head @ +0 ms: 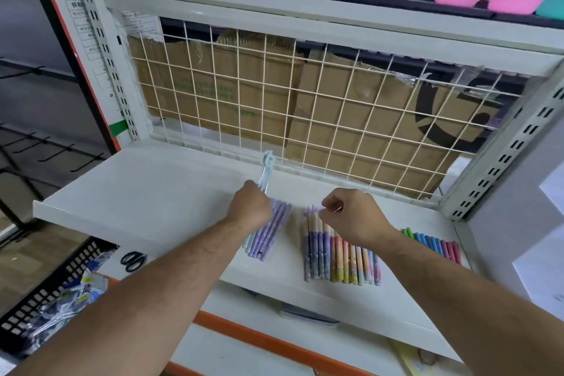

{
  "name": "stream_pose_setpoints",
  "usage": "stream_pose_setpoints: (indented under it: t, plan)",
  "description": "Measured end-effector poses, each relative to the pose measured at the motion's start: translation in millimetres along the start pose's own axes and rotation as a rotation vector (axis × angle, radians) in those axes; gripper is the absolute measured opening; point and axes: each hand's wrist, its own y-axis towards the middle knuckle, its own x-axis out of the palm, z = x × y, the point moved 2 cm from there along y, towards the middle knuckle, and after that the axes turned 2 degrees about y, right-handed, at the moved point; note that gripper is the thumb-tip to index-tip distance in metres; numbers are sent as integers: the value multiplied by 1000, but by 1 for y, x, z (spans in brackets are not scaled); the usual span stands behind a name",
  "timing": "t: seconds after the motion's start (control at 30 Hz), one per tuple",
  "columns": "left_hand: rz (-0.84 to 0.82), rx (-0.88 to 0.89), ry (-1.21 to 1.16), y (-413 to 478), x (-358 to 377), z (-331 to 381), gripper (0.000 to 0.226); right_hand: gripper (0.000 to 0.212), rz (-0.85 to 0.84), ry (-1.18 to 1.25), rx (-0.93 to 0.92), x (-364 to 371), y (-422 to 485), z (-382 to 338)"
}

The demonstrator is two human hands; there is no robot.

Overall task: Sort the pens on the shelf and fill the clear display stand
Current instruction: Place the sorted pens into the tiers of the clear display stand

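Head view: the sorting looks well advanced, but the filling has not begun, as far as I can judge. Three groups already lie in rows on the white shelf [158, 192]. The purple pens [270, 233] are just under your left hand [251, 204]. The pastel pens [338, 256] are under your right hand [351, 214], and their tips reach to its fingers. The bright pens [433, 243], green, blue and pink, are further out beyond your right wrist, well apart from both grips. The clear display stand is nowhere in view, so every pen must still go into it.

Your left hand is curled into a fist around one light blue pen [265, 175]. The pen stands up out of the fist and leans toward the wire grid [305, 107] behind. This pen probably still needs a group.

Your right hand has its fingers curled, with the thumb and forefinger close together over the pastel tips. I cannot tell whether they pinch a pen or only touch the row. Both forearms reach forward and nearly straight, palms down.

Scissors [133, 260] and a black basket [45, 293] are far out beside your left forearm.
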Motion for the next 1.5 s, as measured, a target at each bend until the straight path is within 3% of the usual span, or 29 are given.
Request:
stream_pose_setpoints:
  t: [0.23,0.47,0.73,1.0,1.37,1.5]
  plan:
    - [-289,53,-605,-53,38,61,17,8,99,181,42,-35,-25,4]
    - [-506,240,-670,-96,75,119,19,19,251,326,111,-86,-51,29]
    - [-629,395,-689,-148,129,199,17,21,380,441,160,-156,-87,89]
    - [-639,423,-843,-206,190,301,23,15,397,474,83,-252,-119,159]
    - [-482,515,-739,-232,230,393,20,18,305,483,-33,-346,-129,215]
    - [-422,526,-703,-222,227,407,18,21,343,455,-51,-365,-125,213]
